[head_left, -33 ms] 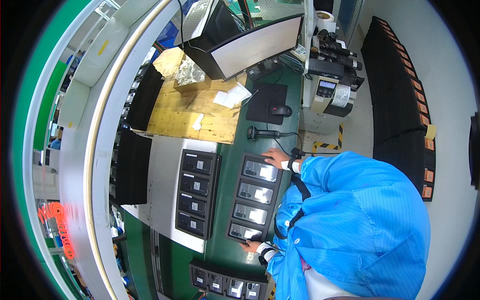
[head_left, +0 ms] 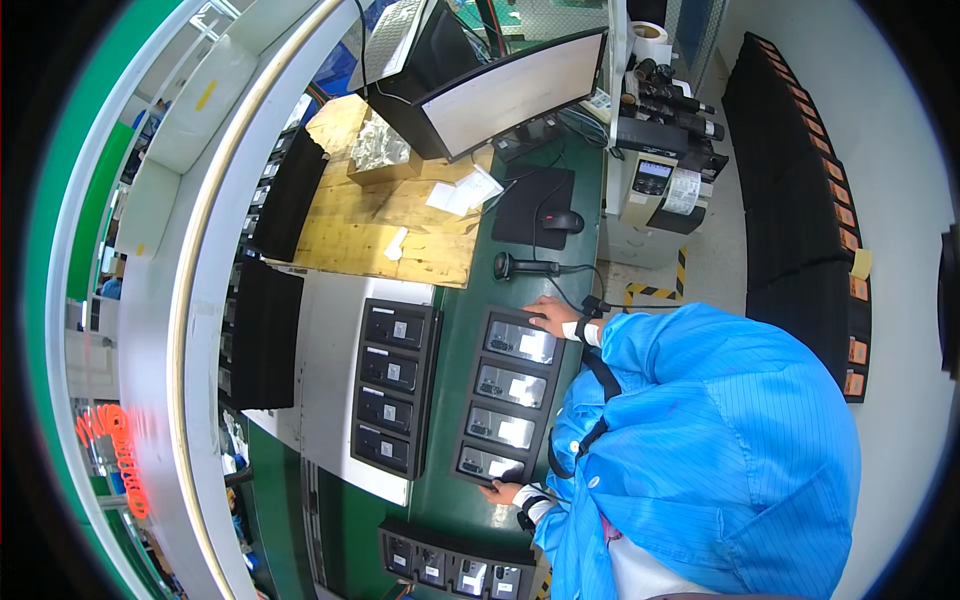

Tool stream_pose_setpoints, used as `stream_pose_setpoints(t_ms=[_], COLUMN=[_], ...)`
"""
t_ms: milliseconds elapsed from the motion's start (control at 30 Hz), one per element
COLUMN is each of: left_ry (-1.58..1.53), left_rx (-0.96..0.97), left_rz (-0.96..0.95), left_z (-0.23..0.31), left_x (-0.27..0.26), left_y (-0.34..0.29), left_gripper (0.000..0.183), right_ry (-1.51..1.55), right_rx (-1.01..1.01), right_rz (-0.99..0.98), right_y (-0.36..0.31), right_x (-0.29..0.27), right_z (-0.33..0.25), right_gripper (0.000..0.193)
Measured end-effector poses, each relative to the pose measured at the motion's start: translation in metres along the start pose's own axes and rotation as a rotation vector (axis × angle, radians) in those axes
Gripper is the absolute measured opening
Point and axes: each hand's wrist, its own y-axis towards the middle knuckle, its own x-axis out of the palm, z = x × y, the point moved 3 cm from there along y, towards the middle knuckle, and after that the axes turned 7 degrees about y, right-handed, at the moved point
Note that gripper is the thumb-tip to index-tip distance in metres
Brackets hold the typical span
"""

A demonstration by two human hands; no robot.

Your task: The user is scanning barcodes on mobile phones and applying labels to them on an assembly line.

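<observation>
A black compartment tray (head_left: pixel 467 398) lies on the green worktop (head_left: pixel 445 330), holding a row of several dark, glossy phone-like devices (head_left: pixel 518 342) with a camera-like cluster at one end. My right hand (head_left: pixel 551 317) grips its far-end corner, fingers curled over the rim. At the opposite end, my left hand (head_left: pixel 502 492) holds the other corner, its fingertips partly tucked against the edge. Both forearms come in from the right in blue sleeves with white cuffs and dark wrist bands. Beside this tray stands a second black tray (head_left: pixel 428 395) with several dark boxes bearing small white labels.
A handheld scanner (head_left: pixel 525 267) and a mouse (head_left: pixel 562 221) lie beyond the tray, below a monitor (head_left: pixel 515 95). Another filled tray (head_left: pixel 455 545) sits at the bottom. A wooden board (head_left: pixel 350 235) carries a carton (head_left: pixel 385 172). A label printer (head_left: pixel 655 190) and black racks (head_left: pixel 790 230) stand right.
</observation>
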Motion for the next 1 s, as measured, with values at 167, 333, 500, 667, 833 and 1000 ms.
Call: stream_pose_setpoints(t_ms=[167, 333, 500, 667, 833, 1000], left_ry=[-0.010, -0.018, 0.022, 0.035, 0.030, 0.026], left_rx=[-0.003, -0.004, -0.003, 0.031, -0.051, 0.067], left_rz=[0.011, 0.013, -0.003, -0.014, -0.021, -0.101], left_z=[-0.007, -0.012, -0.016, -0.014, -0.005, 0.021], left_x=[0.002, 0.003, 0.003, 0.001, -0.001, 0.032], left_y=[0.002, 0.004, 0.007, 0.009, 0.004, -0.004], left_gripper=[0.049, 0.055, 0.054, 0.052, 0.056, 0.055], right_ry=[0.023, 0.022, 0.000, -0.011, 0.077, 0.217], right_rx=[-0.057, -0.059, 0.007, 0.037, 0.038, 0.129], right_rz=[0.018, 0.020, -0.009, -0.080, -0.153, -0.180], right_y=[0.000, 0.001, -0.001, 0.003, -0.003, -0.036], right_x=[-0.001, -0.001, -0.001, -0.002, -0.008, -0.032], right_z=[-0.002, -0.001, 0.000, 0.004, 0.012, 0.030], right_gripper=[0.041, 0.041, 0.042, 0.043, 0.051, 0.046])
